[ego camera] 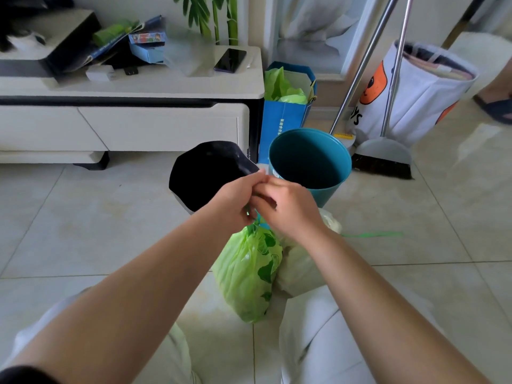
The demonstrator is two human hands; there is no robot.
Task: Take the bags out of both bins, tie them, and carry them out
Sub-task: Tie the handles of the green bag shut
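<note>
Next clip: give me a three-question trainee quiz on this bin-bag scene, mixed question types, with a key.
1. True or false: the teal bin has no bag in it.
2. Multiple choice: both hands are gathered at the neck of which item? A) the green bag B) the blue paper bag C) the broom
3. Fill in: the phone lies on top of the white ____.

Key:
1. True; its bare inside shows.
2. A; the left hand and right hand meet just above its bunched top.
3. Cabinet.
</note>
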